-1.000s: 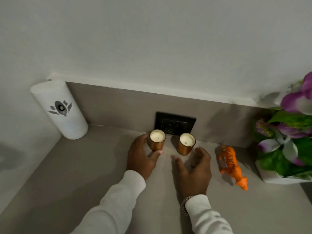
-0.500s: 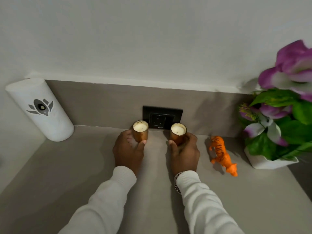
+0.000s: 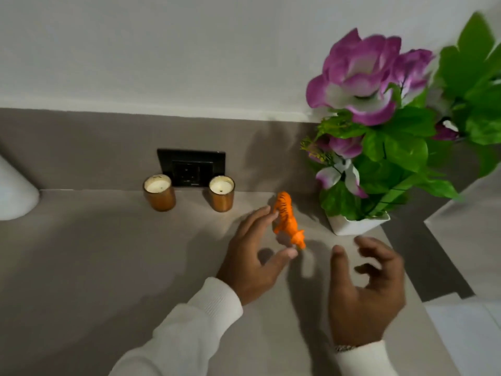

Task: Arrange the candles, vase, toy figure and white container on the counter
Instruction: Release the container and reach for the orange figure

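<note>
Surface (image 3: 108,267): vase (image 3: 357,225) at three o'clock, candles (image 3: 159,192) at eleven, tiger (image 3: 287,219) central. Left hand (image 3: 252,264) spread beside tiger, right hand (image 3: 366,291) open, empty. Risk: clumsy grip toppling tiger, brushing vase.

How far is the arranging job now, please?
Looks done: both candles stand against the backsplash, flanking the socket. In hand: the left hand is open around the toy tiger; the right hand hovers open before the vase. Probably left: tiger, vase, white container.
</note>
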